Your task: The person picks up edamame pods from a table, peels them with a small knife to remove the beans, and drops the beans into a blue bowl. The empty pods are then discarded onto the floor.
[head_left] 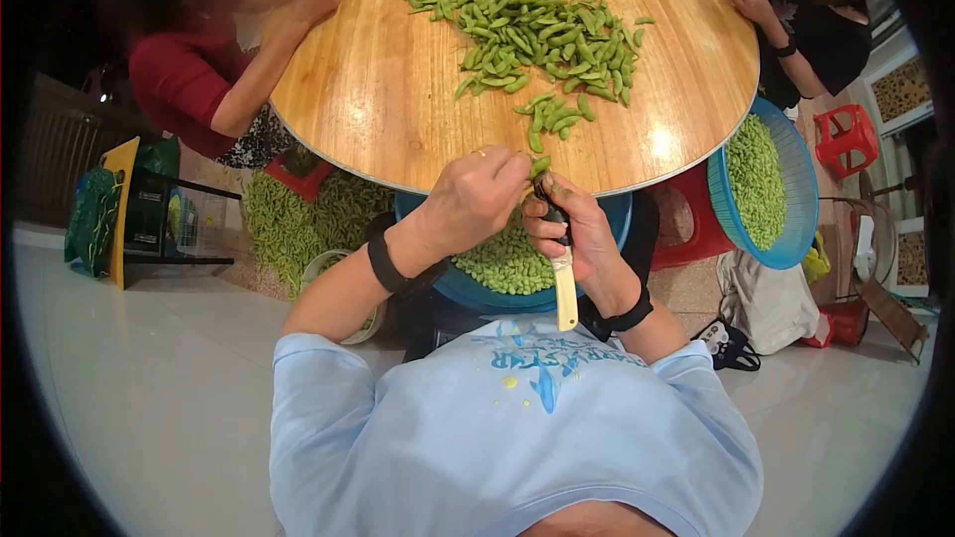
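One pod [539, 167] pinched in L hand [476, 201]; knife [565, 286] gripped in R hand [587, 239].

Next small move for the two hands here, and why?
Probably push the cream-handled knife in the right hand through the tip of the green pod pinched by the left hand. The blade end is at that pod, at the edge of the round wooden table, and the blue plastic basin of pods sits right below.
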The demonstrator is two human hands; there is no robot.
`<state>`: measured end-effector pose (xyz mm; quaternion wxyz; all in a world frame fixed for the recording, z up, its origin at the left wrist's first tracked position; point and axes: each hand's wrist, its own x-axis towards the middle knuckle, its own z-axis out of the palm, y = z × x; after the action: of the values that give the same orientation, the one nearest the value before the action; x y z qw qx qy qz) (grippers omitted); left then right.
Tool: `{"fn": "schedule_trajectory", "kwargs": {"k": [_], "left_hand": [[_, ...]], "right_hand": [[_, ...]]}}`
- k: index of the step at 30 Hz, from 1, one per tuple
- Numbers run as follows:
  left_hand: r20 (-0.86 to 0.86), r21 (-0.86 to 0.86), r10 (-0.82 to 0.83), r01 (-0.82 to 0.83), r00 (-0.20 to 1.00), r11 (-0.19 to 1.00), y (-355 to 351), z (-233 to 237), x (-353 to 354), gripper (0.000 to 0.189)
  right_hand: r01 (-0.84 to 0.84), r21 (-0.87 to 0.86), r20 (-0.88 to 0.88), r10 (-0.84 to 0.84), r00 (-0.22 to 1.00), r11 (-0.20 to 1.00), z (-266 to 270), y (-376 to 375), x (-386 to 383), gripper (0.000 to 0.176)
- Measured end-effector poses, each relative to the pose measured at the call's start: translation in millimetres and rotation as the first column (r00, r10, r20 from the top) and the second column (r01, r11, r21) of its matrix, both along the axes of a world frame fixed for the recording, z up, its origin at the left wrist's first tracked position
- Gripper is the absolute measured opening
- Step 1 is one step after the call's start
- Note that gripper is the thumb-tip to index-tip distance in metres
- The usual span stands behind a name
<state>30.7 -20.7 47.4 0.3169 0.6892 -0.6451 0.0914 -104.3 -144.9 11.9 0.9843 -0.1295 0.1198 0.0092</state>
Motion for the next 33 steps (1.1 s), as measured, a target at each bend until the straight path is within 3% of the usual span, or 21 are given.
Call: {"fn": "schedule_trajectory", "kwargs": {"k": [2,5,7,8,10,11,13,14,16,18,20,21,22,23,24,25,26,27,28,29,33], "left_hand": [[0.015,-0.008,0.027,-0.027,1.0,1.0,0.5,-5.7,0.8,0.021],[-0.08,-0.061,-0.062,0.057,0.995,0.997,-1.8,-14.5,7.8,0.014],[-0.502,-0.058,-0.023,-0.007,0.865,0.998,-3.8,-12.9,6.2,0.008],[-0.498,-0.06,-0.023,-0.007,0.867,0.998,-4.0,-16.6,6.8,0.008],[-0.623,-0.091,-0.052,-0.006,0.781,0.996,-5.7,-22.6,7.8,0.009],[-0.62,-0.093,-0.053,-0.006,0.783,0.996,-6.2,-25.2,6.4,0.009],[-0.825,-0.078,-0.01,-0.096,0.565,0.992,-9.6,-18.8,-0.7,0.011],[-0.821,-0.085,-0.014,-0.098,0.571,0.992,-11.4,-12.9,-2.4,0.011],[-1.0,-0.016,-0.017,-0.108,-0.01,0.994,-12.1,-1.6,-5.3,0.016],[-0.998,0.054,0.056,-0.08,0.024,0.995,-10.0,-8.0,-3.4,0.018],[-0.99,0.123,0.126,-0.052,0.058,0.991,-9.4,-13.6,-4.0,0.02],[-0.986,0.115,0.125,-0.093,0.113,0.989,-10.2,-15.3,-5.7,0.019],[-0.978,0.103,0.126,-0.135,0.167,0.985,-11.2,-16.7,-7.3,0.019],[-0.978,0.103,0.125,-0.136,0.167,0.985,-11.1,-18.5,-9.6,0.019],[-0.93,0.093,0.134,-0.135,0.343,0.986,-10.2,-19.2,-12.8,0.019],[-0.85,0.084,0.14,-0.132,0.508,0.988,-8.7,-18.3,-15.5,0.018],[-0.849,0.084,0.141,-0.134,0.509,0.987,-6.7,-15.5,-17.1,0.018],[-0.85,0.152,0.182,-0.1,0.494,0.983,-4.9,-5.2,-19.7,0.019],[-0.849,0.22,0.223,-0.063,0.479,0.973,-3.1,1.1,-21.7,0.02],[-0.85,0.222,0.224,-0.062,0.476,0.973,-1.5,2.4,-22.5,0.02],[-0.858,0.278,0.239,0.018,0.455,0.961,1.5,3.6,-22.2,0.022]], "right_hand": [[-0.007,0.006,-0.008,0.007,1.0,1.0,-0.3,1.3,0.6,0.015],[0.029,-0.012,-0.007,-0.029,1.0,0.999,-2.5,4.2,-2.2,0.016],[0.056,-0.052,0.027,-0.055,0.998,0.997,-7.8,5.6,-0.9,0.016],[0.055,-0.054,0.032,-0.054,0.998,0.997,-6.1,7.1,-0.7,0.016],[0.144,-0.289,0.005,-0.149,0.989,0.946,-0.9,10.4,-0.5,0.016],[0.145,-0.29,0.008,-0.149,0.989,0.946,-0.5,11.1,0.2,0.016],[0.198,-0.271,0.022,-0.2,0.98,0.942,-1.0,12.3,1.9,0.017],[0.198,-0.277,0.03,-0.197,0.98,0.94,-1.1,13.5,2.7,0.017],[0.241,-0.497,0.048,-0.25,0.967,0.834,-3.2,18.3,2.1,0.019],[0.213,-0.501,0.021,-0.235,0.972,0.839,-5.5,13.7,0.3,0.021],[0.161,-0.768,0.007,-0.243,0.97,0.62,-6.4,10.6,-1.9,0.023],[0.159,-0.769,0.005,-0.243,0.97,0.619,-9.2,11.0,-0.6,0.023],[0.268,-0.908,0.148,-0.352,0.924,0.321,-13.9,11.6,2.6,0.028],[0.338,-0.941,0.315,-0.402,0.86,-0.014,-16.4,11.9,5.2,0.035],[0.338,-0.941,0.314,-0.4,0.861,-0.013,-15.3,9.9,6.0,0.035],[0.283,-0.946,0.322,-0.362,0.875,-0.158,-13.1,6.4,5.5,0.043],[0.228,-0.926,0.324,-0.323,0.889,-0.302,-10.7,3.2,5.5,0.051],[0.229,-0.926,0.324,-0.319,0.891,-0.301,-8.8,0.9,5.8,0.051],[0.213,-0.901,0.329,-0.274,0.904,-0.378,-7.3,-0.6,5.1,0.051],[0.198,-0.87,0.328,-0.23,0.916,-0.451,-6.4,-0.7,3.8,0.052],[0.255,-0.815,0.414,-0.215,0.884,-0.521,-2.3,5.6,2.6,0.052]]}}
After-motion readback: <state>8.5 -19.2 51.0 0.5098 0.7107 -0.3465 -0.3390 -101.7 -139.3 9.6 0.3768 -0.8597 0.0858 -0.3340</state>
